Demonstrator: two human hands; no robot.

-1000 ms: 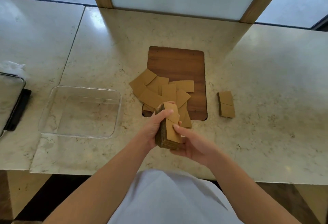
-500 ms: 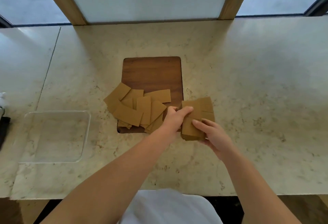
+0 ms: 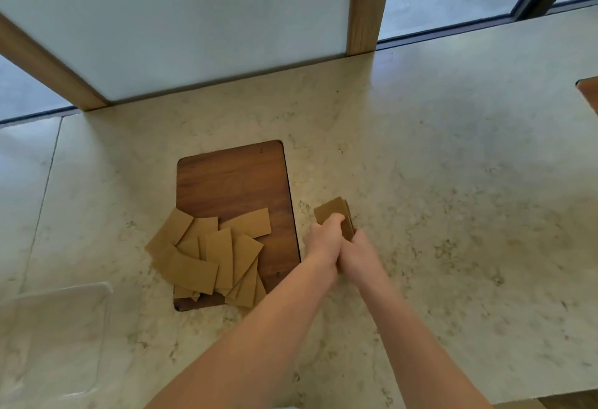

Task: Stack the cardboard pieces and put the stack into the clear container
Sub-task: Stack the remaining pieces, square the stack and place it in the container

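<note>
Kitchen-like counter by a window.
A walnut cutting board (image 3: 233, 188) is lying on the marble countertop (image 3: 437, 214), below frosted glazing (image 3: 194, 20).

Brown cardboard stack (image 3: 335, 214) apparently upright on countertop.

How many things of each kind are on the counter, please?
Held cardboard stack: 1
Loose cardboard heap, pieces overlap, not countable: 1
Wooden board: 1
Clear container: 1
Hands, left hand and right hand: 2
Total: 6

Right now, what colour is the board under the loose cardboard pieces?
Dark reddish-brown wood grain; the board shows best in the head view.
</note>
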